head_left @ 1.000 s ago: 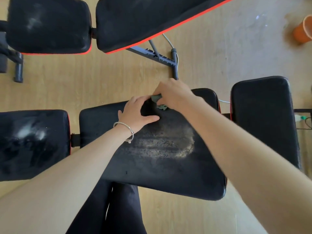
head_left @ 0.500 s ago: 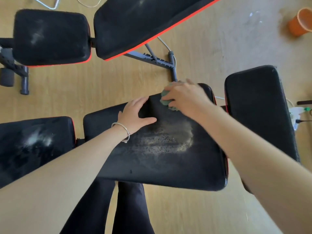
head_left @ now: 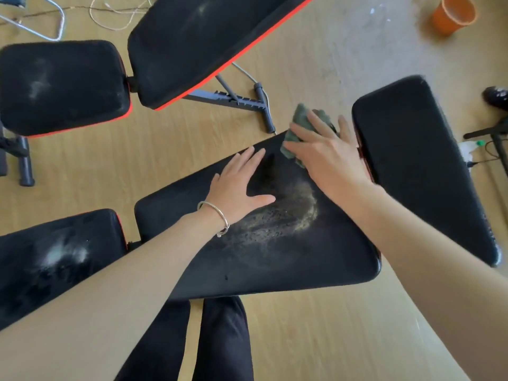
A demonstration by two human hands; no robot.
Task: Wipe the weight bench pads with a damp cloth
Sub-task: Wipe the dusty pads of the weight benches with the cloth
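A black bench pad (head_left: 288, 259) lies across the middle, with a patch of pale dust (head_left: 286, 215) on it. My left hand (head_left: 239, 185) rests flat on the pad with straight fingers, a silver bracelet on the wrist. My right hand (head_left: 327, 155) presses a dark green cloth (head_left: 298, 116) with straight, spread fingers onto the pad's far right corner, above the dust. Part of the cloth is hidden under the hand. A second black pad (head_left: 423, 166) lies to the right, and a dusty one (head_left: 55, 259) to the left.
Another bench with a dusty seat pad (head_left: 60, 86) and a red-edged back pad (head_left: 198, 42) stands further off, its grey frame (head_left: 233, 100) on the wooden floor. An orange bucket (head_left: 450, 15) is at the top right. Cables and a shoe (head_left: 497, 97) are at the right edge.
My right hand has slid the cloth up and to the right toward the pad's far corner, and its fingers have spread out. My left hand stays flat on the pad. The view has shifted.
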